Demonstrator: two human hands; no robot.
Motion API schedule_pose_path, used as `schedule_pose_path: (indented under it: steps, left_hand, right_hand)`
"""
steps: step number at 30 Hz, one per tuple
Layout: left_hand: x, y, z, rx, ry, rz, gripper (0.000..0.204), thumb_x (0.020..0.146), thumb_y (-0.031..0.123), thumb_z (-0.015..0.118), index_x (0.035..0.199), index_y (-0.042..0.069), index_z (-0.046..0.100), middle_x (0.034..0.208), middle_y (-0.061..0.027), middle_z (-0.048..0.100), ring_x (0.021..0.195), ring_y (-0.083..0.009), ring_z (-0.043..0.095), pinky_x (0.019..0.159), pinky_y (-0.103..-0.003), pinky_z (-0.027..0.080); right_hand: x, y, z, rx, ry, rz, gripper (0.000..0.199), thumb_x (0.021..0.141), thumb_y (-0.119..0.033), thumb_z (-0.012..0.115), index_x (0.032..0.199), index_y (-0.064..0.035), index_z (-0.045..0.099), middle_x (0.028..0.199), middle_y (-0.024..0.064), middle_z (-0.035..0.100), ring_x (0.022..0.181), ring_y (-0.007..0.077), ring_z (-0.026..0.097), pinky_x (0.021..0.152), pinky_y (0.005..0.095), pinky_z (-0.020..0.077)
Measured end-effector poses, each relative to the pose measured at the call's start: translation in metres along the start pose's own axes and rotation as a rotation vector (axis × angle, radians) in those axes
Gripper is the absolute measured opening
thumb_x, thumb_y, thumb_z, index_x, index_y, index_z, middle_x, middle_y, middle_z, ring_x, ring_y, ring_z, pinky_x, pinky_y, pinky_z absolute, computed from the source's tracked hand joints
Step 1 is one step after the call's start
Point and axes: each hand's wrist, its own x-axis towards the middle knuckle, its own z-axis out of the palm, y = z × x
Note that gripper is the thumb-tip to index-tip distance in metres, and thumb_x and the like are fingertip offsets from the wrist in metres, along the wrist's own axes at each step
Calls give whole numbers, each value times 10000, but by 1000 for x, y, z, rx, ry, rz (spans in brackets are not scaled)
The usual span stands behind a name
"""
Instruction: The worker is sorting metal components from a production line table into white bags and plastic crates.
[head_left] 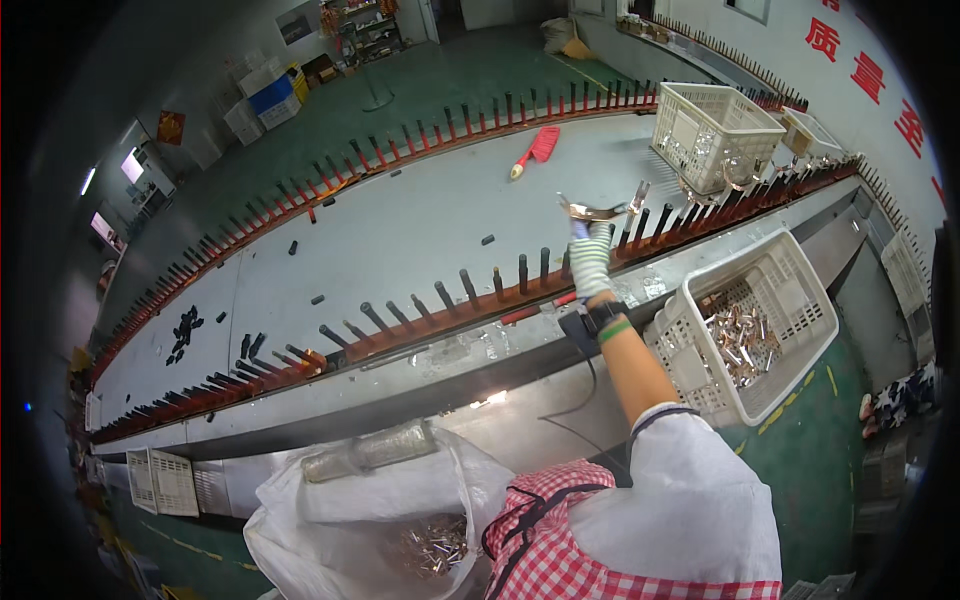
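Observation:
My right hand (590, 253), in a white-and-green striped glove, reaches over the near edge of the long grey table (400, 240). Its fingers are closed on a shiny copper-coloured metal piece (597, 212), which sticks out past the fingertips on both sides. Just right of it a shiny two-pronged metal piece (638, 198) stands by the row of dark upright pegs (545, 262); whether the hand touches that one I cannot tell. More shiny metal pieces (735, 178) sit on the pegs farther right. My left hand is out of view.
A white crate (715, 100) stands on the table's far right. Below the near edge, another white crate (690, 350) holds small metal pieces. A red brush (540, 147) and loose black caps (183, 330) lie on the table. By my body, a white sack (290, 520) contains metal pieces.

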Motion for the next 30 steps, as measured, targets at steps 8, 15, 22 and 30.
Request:
schedule_pose_path:
  steps: [8, 15, 22, 30]
  left_hand:
    - [-14, 44, 4, 36, -11, -159, 588, 823, 132, 489, 1340, 70, 215, 1324, -252, 245, 1155, -321, 356, 941, -338, 337]
    - [1, 2, 0, 111, 0, -22, 590, 804, 106, 484, 1329, 34, 226, 1324, -252, 248, 1168, -316, 345, 950, -338, 325]
    - [1, 1, 1, 5, -51, -24, 591, 793, 88, 480, 1323, 13, 231, 1326, -249, 249, 1173, -310, 339, 954, -335, 319]
    - [20, -81, -4, -117, 71, 94, 641, 768, 102, 550, 1307, -43, 236, 1304, -168, 337, 1152, -240, 372, 959, -301, 313]
  right_hand:
    - [23, 26, -40, -6, 355, 208, 266, 820, -55, 495, 1076, 7, 463, 975, 101, 551, 868, 167, 501, 788, 269, 404]
    - [58, 35, -36, 218, 195, -33, 300, 730, -22, 616, 1009, -29, 503, 907, 20, 543, 775, 114, 491, 732, 235, 424]
    - [93, 81, -91, 149, 572, 130, 211, 758, -80, 617, 940, -2, 547, 858, 44, 597, 691, 130, 503, 661, 261, 429]
    - [14, -45, -25, 117, -36, -26, 294, 828, -147, 534, 1083, -8, 484, 972, 76, 539, 817, 157, 511, 723, 274, 431]
